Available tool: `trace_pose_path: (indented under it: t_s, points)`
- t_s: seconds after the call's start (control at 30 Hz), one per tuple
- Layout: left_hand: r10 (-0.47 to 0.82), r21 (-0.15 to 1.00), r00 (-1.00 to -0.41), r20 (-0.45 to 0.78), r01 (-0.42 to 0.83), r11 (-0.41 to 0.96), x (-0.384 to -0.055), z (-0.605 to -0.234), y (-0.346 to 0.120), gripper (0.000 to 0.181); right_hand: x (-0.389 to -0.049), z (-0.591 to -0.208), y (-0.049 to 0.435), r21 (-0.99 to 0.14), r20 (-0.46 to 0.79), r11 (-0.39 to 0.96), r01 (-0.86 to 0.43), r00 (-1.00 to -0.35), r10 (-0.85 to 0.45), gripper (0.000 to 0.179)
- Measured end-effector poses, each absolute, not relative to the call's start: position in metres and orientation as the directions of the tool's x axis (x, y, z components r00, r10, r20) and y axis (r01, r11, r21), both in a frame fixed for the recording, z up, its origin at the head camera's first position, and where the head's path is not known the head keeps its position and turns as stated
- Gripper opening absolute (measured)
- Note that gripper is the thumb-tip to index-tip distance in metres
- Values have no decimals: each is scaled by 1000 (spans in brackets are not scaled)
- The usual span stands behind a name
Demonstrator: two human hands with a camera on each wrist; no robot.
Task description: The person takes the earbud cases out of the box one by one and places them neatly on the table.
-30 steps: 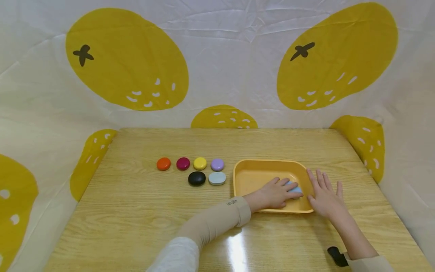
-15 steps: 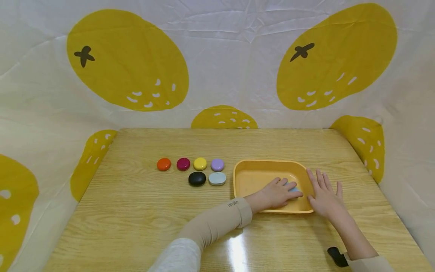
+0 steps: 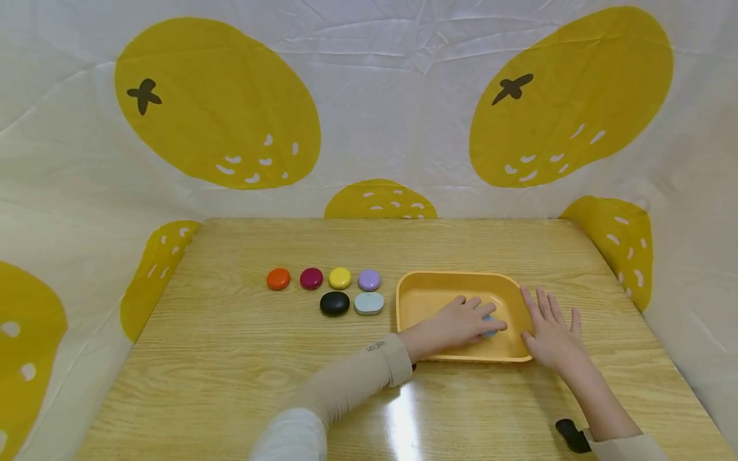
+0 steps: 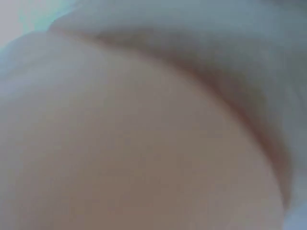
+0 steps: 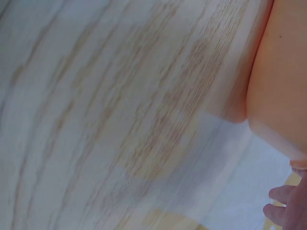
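My left hand (image 3: 457, 326) reaches into the yellow-orange tray (image 3: 421, 301), fingers spread over a small light-blue rounded piece (image 3: 489, 328). Part of that piece shows between the index and middle fingers; the rest, and the thumb, are hidden. At the tray's right end my right hand (image 3: 550, 336) rests against the rim with its fingers stretched out, holding nothing. Blurred skin and sleeve fill the left wrist view. Fingertips (image 5: 278, 211) show at the lower right of the right wrist view, beside wood grain.
Left of the tray lie smooth pieces in two rows: orange (image 3: 278, 279), magenta (image 3: 311, 278), yellow (image 3: 339, 278) and lavender (image 3: 369, 280) behind, black (image 3: 335, 303) and pale grey (image 3: 369, 303) in front. A white cloth with yellow fruit prints (image 3: 219, 102) hangs around the wooden table (image 3: 230, 378).
Inside the tray my left hand has shifted slightly left, and the light-blue piece has moved left and a little nearer with it. The right hand stays at the rim.
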State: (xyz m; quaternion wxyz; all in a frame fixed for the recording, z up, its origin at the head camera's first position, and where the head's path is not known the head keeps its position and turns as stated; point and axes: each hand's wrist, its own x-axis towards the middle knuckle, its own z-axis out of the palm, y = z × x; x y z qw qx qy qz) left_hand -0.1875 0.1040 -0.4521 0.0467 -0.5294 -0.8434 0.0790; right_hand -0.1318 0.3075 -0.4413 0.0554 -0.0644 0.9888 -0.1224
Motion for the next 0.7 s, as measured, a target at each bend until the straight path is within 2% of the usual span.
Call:
trace_pose_path:
  t_s: [0.17,0.33,0.53,0.7]
  points:
    - [902,-198,-416,120,880,432,-192,-431,71,43,-132,-440,307,-255,-96,960,-112,-986,-140,80]
    - [880,-180,-434,191,866,466,-195,-414,24,40,-131,-441,308,-262,-94,959,-110,-986,-139,80]
    - [834,-66,-505,222,846,530,-195,-409,-41,40,-130,-441,308,-269,-101,957,-104,-986,-136,80]
    - [743,7,-595,307,782,624,-192,-415,-100,41,-131,-440,307,-264,-105,959,-103,-985,-135,80]
